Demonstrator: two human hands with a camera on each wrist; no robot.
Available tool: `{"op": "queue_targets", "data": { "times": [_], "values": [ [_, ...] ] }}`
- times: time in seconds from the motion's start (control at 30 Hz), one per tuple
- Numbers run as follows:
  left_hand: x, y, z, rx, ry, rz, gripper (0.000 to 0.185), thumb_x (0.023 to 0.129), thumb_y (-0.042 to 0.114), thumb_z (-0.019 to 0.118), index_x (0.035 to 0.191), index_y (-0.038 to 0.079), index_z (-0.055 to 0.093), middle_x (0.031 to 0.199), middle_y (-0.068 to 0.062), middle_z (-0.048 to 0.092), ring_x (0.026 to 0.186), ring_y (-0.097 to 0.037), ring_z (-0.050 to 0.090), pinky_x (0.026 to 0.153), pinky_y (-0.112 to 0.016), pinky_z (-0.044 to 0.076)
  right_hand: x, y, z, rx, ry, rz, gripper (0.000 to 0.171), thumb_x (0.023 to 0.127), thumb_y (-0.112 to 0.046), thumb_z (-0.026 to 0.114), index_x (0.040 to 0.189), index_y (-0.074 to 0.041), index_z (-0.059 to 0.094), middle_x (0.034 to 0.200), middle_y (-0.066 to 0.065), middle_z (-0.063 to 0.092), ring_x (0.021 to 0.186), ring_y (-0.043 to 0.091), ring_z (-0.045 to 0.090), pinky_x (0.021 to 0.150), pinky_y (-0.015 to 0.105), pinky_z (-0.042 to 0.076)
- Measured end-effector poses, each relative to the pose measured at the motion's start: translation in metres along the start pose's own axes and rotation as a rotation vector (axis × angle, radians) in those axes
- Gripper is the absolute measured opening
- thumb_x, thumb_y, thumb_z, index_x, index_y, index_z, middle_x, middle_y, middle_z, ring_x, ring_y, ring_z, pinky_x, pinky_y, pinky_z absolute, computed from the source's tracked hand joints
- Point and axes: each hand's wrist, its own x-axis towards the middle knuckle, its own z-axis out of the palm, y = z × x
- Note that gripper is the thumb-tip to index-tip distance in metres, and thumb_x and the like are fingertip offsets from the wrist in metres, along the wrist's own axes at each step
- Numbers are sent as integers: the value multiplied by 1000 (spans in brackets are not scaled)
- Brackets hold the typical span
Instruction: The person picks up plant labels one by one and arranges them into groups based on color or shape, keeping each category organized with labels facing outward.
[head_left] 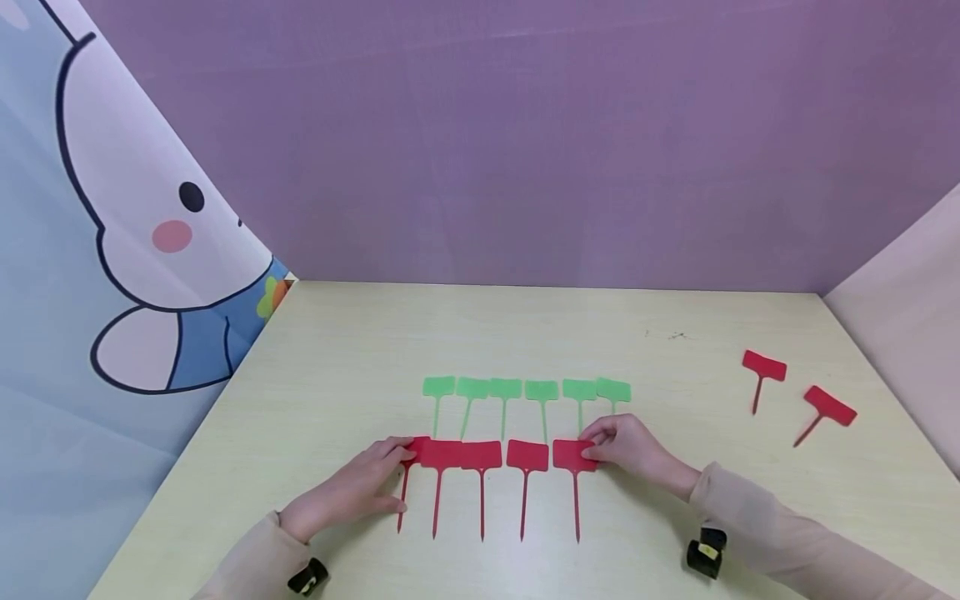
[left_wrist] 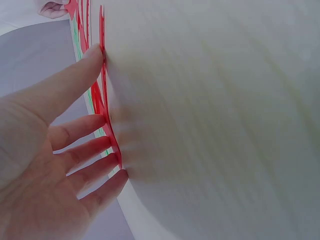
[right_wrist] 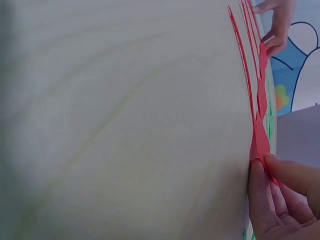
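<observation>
Several red T-shaped plant labels (head_left: pixel 527 456) lie in a row on the table, stems toward me. At the left end, my left hand (head_left: pixel 360 482) rests its fingertips on the head of the end label, the thumb beside its stem. The left wrist view shows those fingers nearly straight along the red label (left_wrist: pixel 104 85). My right hand (head_left: pixel 633 450) pinches the right corner of the rightmost red label (head_left: pixel 576 487) between thumb and fingers. In the right wrist view this label's head (right_wrist: pixel 261 142) looks slightly tilted off the table.
Beyond the red row lies a row of several green plant labels (head_left: pixel 506 389), the rightmost stem partly hidden by my right hand. Two more red labels, one farther back (head_left: pixel 764 367) and one nearer (head_left: pixel 829 407), lie at the table's right. A purple wall (head_left: pixel 525 150) bounds the back.
</observation>
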Motion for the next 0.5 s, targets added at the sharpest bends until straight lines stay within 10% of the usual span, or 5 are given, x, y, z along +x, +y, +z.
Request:
{"op": "queue_targets", "data": {
  "times": [0.5],
  "values": [
    [1, 0, 0, -2, -4, -7, 64, 71, 30, 72, 121, -2, 47, 129, -14, 40, 116, -30, 40, 92, -43, 39, 1, 1, 3, -176, 16, -126, 15, 70, -5, 72, 85, -3, 68, 70, -1, 59, 61, 10, 50, 54, 20, 45]
  ]
}}
